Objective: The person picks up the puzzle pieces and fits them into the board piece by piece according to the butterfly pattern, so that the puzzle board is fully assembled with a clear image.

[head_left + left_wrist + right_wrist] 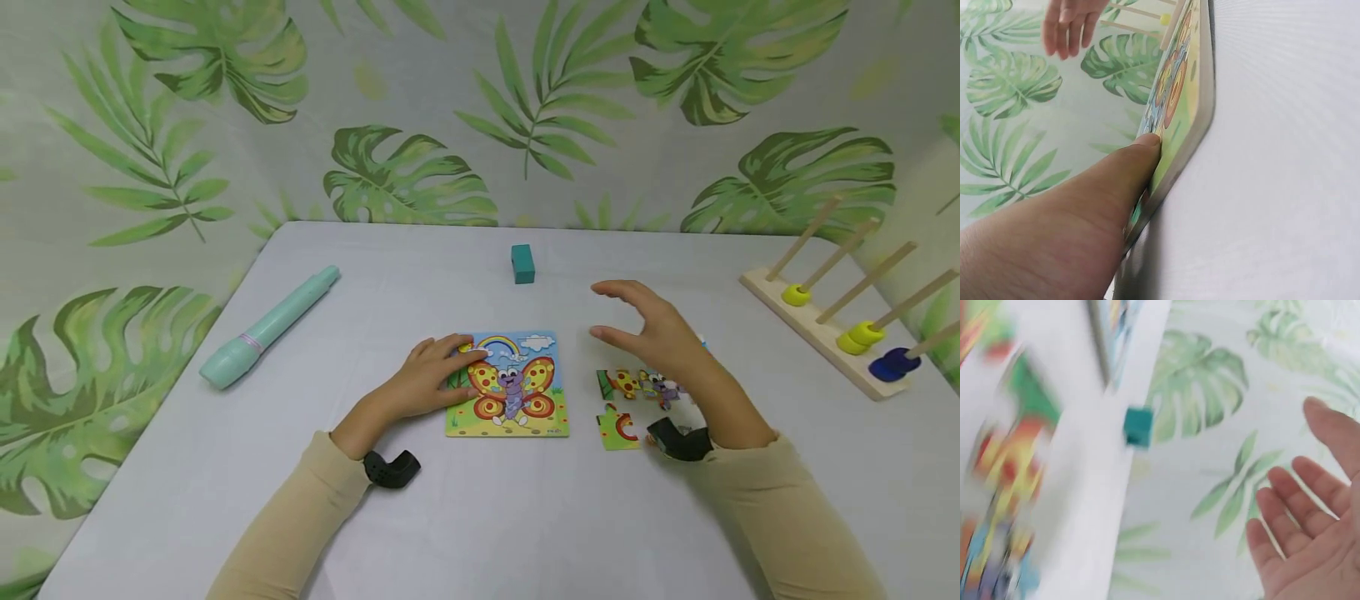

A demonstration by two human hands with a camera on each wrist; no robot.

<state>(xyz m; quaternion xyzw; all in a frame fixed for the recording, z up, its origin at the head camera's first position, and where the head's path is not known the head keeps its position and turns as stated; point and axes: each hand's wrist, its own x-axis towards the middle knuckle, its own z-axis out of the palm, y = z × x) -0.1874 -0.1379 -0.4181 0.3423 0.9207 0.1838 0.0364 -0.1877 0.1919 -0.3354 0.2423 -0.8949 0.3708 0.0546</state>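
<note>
The butterfly puzzle board (517, 400) lies flat on the white table. My left hand (435, 375) rests on the board's left side with fingers spread; in the left wrist view its thumb (1129, 162) lies on the board's face near the edge. To the right of the board, my right hand (660, 337) is raised, thumb and fingers apart, holding nothing. Loose puzzle pieces (618, 427) lie beneath and beside it, partly hidden by the hand and wrist. The right wrist view shows the right palm (1316, 550) with extended fingers and blurred pieces (1013, 462).
A teal block (522, 264) stands behind the board. At the left lies a mint-green wand-shaped object (270, 329). A wooden peg rack (825, 333) with yellow and dark blue rings is at the right. A leaf-patterned cloth hangs behind the table.
</note>
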